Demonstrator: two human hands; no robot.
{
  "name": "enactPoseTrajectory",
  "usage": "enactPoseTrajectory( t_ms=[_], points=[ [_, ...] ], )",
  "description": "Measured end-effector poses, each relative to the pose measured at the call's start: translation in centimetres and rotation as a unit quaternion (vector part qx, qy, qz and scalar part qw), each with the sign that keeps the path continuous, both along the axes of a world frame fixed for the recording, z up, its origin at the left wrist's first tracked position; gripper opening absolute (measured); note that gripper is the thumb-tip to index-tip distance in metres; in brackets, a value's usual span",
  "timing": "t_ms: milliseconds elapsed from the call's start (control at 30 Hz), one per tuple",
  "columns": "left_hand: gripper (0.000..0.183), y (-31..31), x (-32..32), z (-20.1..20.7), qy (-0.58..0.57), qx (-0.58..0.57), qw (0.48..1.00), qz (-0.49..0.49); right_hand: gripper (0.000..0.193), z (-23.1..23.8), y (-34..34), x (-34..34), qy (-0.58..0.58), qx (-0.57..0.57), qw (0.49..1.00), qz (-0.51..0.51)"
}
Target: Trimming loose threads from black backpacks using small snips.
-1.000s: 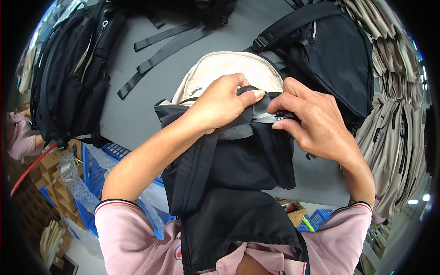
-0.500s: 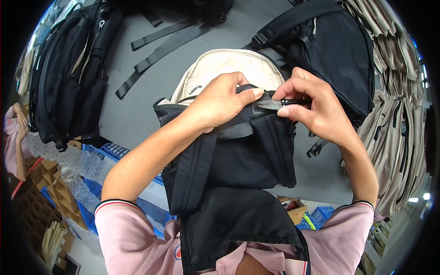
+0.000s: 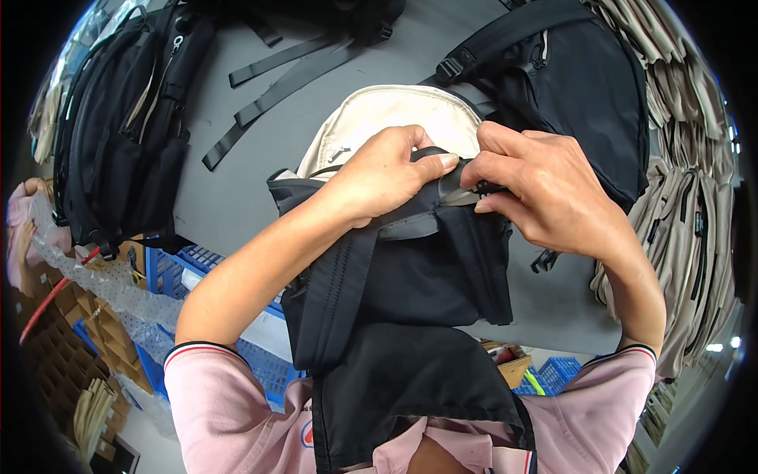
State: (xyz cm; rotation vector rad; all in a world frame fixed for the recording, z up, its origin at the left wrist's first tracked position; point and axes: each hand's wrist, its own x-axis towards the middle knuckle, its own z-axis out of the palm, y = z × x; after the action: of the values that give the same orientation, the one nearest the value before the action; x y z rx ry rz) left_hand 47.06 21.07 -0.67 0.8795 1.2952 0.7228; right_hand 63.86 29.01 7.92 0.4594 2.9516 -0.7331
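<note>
A black backpack (image 3: 426,284) with a cream lining panel (image 3: 395,107) lies in front of me on the grey table. My left hand (image 3: 383,178) is closed on the bag's top edge, thumb and fingers pinching the dark fabric. Just to its right, my right hand (image 3: 545,186) holds small thread snips (image 3: 483,188) with dark handles, mostly hidden by the fingers. The right thumb and fingertips are at the fabric edge beside the snips, close to the left thumb. A wide shoulder strap (image 3: 338,296) hangs down the near left side of the bag.
Another black backpack (image 3: 580,103) lies at the far right, and one more (image 3: 118,134) at the left. Loose black straps (image 3: 272,103) stretch across the grey table (image 3: 237,193). Beige bags (image 3: 683,245) hang or pile at the right. Blue crates (image 3: 264,371) stand below the table's left edge.
My right hand has turned over and closed in on the fabric edge, so the snips' blades are now mostly covered. My left hand keeps its hold.
</note>
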Motion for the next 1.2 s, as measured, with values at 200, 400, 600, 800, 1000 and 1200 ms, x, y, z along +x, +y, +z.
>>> enactPoseTrajectory(
  t_ms=[200,400,600,800,1000,1200],
  points=[
    [0.017,-0.1,0.0,-0.4,-0.017,-0.014,1.0,0.005,0.02,-0.4,0.4,-0.1,0.017,0.021,0.999,0.042],
    [0.018,0.1,-0.1,-0.2,-0.033,-0.036,0.999,0.01,0.021,-1.6,0.4,0.9,0.043,-0.028,0.999,0.01],
    [0.021,0.2,-0.2,-0.3,-0.044,-0.038,0.998,0.015,0.022,-2.4,0.2,1.4,0.061,-0.221,0.962,-0.15],
    [0.02,0.2,-0.1,0.2,-0.074,-0.029,0.996,0.032,0.019,-1.4,0.3,0.5,-0.015,-0.121,0.989,-0.089],
    [0.02,0.9,-0.7,0.1,-0.069,-0.049,0.996,0.01,0.019,-2.1,0.4,0.7,0.011,-0.112,0.99,-0.082],
    [0.021,2.3,-1.8,-1.0,-0.133,-0.066,0.989,0.008,0.035,-3.6,-0.7,1.1,0.119,-0.178,0.948,-0.235]
  ],
)
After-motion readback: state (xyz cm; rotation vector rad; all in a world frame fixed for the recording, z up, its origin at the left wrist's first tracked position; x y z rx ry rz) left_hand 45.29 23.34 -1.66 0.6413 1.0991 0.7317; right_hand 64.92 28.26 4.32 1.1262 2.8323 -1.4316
